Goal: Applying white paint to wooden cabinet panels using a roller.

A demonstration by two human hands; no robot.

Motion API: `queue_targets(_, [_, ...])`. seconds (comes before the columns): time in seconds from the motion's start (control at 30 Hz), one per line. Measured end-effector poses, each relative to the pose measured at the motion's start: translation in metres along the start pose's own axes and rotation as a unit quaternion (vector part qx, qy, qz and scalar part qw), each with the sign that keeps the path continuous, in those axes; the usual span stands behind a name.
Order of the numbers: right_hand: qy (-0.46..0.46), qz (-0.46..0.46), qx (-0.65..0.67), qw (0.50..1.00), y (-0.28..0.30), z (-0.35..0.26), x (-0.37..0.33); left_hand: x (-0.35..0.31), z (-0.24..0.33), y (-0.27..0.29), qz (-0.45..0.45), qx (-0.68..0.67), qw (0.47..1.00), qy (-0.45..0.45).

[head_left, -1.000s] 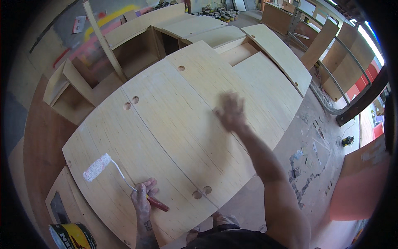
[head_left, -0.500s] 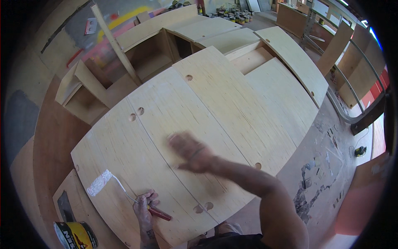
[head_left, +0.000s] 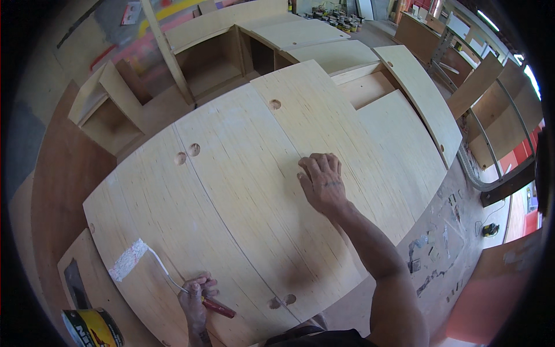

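Observation:
My left hand is closed round the red handle of a paint roller, whose white-coated sleeve lies at the left over a pale plywood panel. The panel is one of several cabinet-door panels laid side by side, with round hinge holes near their ends. Farther right, my right hand is palm down at a neighbouring panel, near a seam. Its fingers are bent and the thumb stands apart; nothing shows in it. The fingertips are partly hidden, so firm contact is unclear.
A yellow and black can stands at the lower left. Open wooden cabinet boxes lie beyond the panels, with an upright wooden strip beside them. Several cans are at the back. A metal-railed frame and stained floor are at the right.
My right hand has swept right and away across the panels, from a blur to a sharper shape with bent fingers. The left hand still grips the roller. The whole view has shifted slightly.

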State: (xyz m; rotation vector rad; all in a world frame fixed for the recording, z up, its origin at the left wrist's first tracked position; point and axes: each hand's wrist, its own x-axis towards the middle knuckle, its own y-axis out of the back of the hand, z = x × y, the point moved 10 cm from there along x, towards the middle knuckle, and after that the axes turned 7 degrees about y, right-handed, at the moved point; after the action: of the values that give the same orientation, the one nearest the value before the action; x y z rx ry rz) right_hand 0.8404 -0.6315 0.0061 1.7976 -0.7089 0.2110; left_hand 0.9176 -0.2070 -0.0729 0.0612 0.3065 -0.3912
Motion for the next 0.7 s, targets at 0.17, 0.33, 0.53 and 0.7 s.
queue_targets(0.17, [0.032,0.052,0.036,0.998,-0.001,0.011,-0.003,0.002,-0.003,0.006,-0.006,-0.019,1.000,0.002])
queue_targets(0.33, [-0.035,0.043,0.053,0.997,0.000,0.014,0.008,0.002,-0.010,0.009,0.004,-0.027,0.999,0.018])
queue_targets(0.53, [0.018,0.049,0.060,0.997,-0.001,0.015,0.002,0.001,-0.008,0.008,0.008,0.014,1.000,0.009])
queue_targets(0.7, [0.012,0.101,0.052,0.993,0.009,0.012,0.005,-0.001,-0.001,0.003,0.000,0.008,1.000,0.015])
